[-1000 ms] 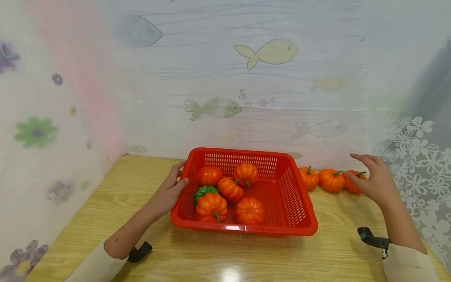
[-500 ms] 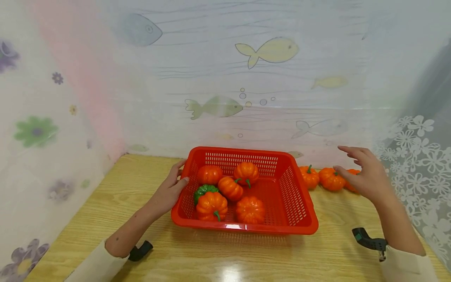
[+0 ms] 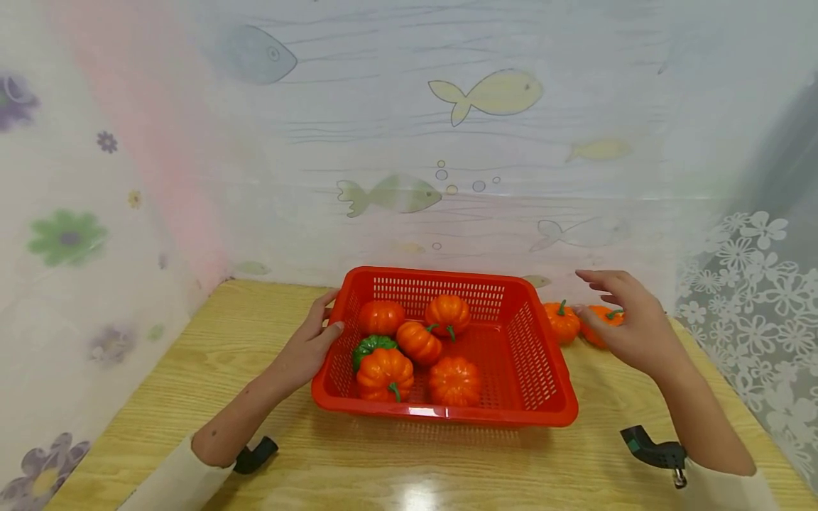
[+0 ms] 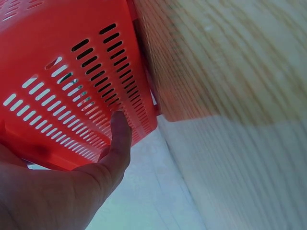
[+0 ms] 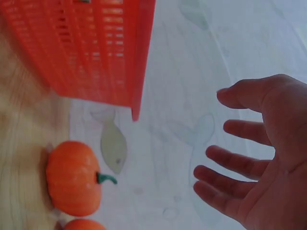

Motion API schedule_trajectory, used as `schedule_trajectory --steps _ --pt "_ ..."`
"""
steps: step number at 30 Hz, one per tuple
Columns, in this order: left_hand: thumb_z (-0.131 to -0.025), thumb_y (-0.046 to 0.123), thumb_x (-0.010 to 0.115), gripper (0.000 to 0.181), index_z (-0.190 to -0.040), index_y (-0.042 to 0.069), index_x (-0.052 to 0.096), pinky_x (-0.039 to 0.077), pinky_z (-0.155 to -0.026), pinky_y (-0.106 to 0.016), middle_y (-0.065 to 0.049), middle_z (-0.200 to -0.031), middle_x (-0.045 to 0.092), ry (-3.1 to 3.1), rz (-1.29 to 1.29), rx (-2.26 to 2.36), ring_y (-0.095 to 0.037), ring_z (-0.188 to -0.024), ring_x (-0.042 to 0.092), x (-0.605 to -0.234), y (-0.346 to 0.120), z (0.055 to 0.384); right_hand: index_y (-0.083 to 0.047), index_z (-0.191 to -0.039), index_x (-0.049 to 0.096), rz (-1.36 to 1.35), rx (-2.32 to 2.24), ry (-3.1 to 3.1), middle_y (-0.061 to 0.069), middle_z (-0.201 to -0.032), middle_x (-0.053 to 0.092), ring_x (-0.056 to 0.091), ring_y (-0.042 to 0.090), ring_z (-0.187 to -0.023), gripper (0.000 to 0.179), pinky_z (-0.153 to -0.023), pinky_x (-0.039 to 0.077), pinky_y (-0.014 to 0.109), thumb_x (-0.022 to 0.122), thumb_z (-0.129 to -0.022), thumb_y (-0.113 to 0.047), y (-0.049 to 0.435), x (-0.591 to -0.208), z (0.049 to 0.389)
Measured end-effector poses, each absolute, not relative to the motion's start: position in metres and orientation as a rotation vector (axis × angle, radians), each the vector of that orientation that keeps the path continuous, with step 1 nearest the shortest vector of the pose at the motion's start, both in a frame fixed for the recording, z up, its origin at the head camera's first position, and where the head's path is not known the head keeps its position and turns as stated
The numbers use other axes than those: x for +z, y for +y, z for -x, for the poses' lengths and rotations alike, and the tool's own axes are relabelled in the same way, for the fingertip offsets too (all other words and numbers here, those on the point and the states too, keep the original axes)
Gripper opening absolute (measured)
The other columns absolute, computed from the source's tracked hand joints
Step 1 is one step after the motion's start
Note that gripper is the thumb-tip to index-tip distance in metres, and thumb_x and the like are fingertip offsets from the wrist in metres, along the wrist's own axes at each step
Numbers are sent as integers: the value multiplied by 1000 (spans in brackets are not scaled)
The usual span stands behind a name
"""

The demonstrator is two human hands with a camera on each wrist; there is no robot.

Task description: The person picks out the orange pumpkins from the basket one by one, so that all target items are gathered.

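A red plastic basket (image 3: 447,415) with slotted walls stands on the table. My left hand (image 3: 308,349) grips its left rim, thumb over the edge and fingers along the outer wall; in the left wrist view a fingertip lies against the slots. Inside sit several orange pumpkins (image 3: 454,382) and one green pumpkin (image 3: 371,349), partly covered by an orange one. My right hand (image 3: 623,323) hovers to the right of the basket with fingers spread, holding nothing. Behind and beside it are an orange pumpkin (image 3: 562,323) close to the basket and another pumpkin (image 3: 597,333), partly hidden by the thumb.
The wood-grain table (image 3: 243,333) meets a pale curtain (image 3: 383,142) printed with fish at the back. Patterned sheets also hang at left and right. A black wrist mount (image 3: 652,451) sticks out from the right forearm, another mount (image 3: 255,455) from the left.
My right hand has moved left, from over the farthest pumpkin towards the basket. That pumpkin is now hidden behind the hand. The left hand and the basket have stayed put.
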State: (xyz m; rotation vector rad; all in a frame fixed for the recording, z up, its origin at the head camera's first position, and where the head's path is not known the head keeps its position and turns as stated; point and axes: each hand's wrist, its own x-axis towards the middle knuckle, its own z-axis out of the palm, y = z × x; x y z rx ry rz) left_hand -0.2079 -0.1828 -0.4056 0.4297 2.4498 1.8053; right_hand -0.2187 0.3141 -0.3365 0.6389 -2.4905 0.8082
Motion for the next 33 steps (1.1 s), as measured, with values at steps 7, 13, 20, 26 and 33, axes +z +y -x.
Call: schedule_trajectory --steps 7,13,20,26,33 --pt "-114 19 41 64 -170 13 10 61 -94 -53 -27 -156 37 2435 -421 1814 -49 -130 60 -405 -183 207 -12 -145 64 -724 835 -2484 10 -140 63 60 32 -123 53 -98 39 2 78 -95 -5 294 -335 209" --pt "-114 18 41 64 -170 13 11 62 -93 -52 -27 -156 38 2451 -415 1806 -49 -128 61 -404 -183 206 -13 -146 63 -772 789 -2523 6 -139 63 62 30 -121 53 -99 44 9 79 -95 -8 279 -335 204" --pt "-114 19 41 62 -169 13 12 62 -92 -51 -27 -155 39 2478 -408 1785 -47 -127 62 -407 -182 208 -13 -146 62 -831 802 -2590 5 -138 63 65 33 -120 52 -94 60 54 79 -96 -13 262 -340 203" --pt "-114 20 40 62 -170 13 12 62 -94 -52 -26 -156 39 2468 -405 1783 -47 -129 60 -409 -182 209 -15 -144 62 -840 850 -2659 3 -137 63 70 39 -112 50 -90 61 58 79 -97 -18 251 -345 200" --pt "-114 21 40 61 -169 15 13 62 -94 -51 -24 -156 39 2464 -403 1787 -47 -130 60 -409 -182 209 -17 -144 62 -831 841 -2730 2 -138 64 67 33 -118 48 -97 58 56 77 -99 -27 238 -347 192"
